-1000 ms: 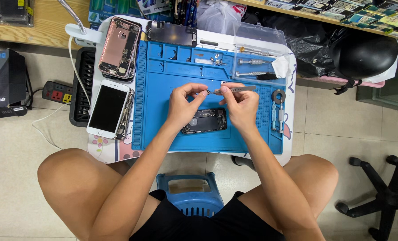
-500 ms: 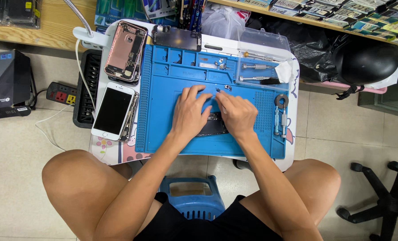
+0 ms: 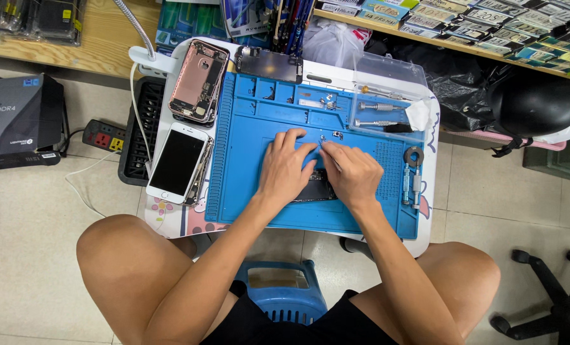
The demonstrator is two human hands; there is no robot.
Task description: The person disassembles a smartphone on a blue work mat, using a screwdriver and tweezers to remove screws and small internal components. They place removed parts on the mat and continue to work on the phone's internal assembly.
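A dark opened phone part [image 3: 315,190] lies on the blue work mat [image 3: 246,185], mostly hidden under both hands. My left hand [image 3: 286,169] rests flat on its left side with fingers spread and pointing away from me. My right hand [image 3: 356,174] covers its right side and pinches a thin metal tool [image 3: 331,160] that runs across its fingers. The fingertips of both hands meet near two tiny loose parts [image 3: 330,135] on the mat.
A white phone [image 3: 177,163], a rose-gold rear housing [image 3: 198,80] and a dark screen panel [image 3: 269,64] lie left and far. A clear tray with screwdrivers [image 3: 387,102] sits far right. Power strip [image 3: 103,135], black helmet [image 3: 534,105], blue stool [image 3: 285,297], chair base [image 3: 553,300].
Both hands came down from holding something raised over the mat and now lie on the dark phone part. The view has shifted slightly.
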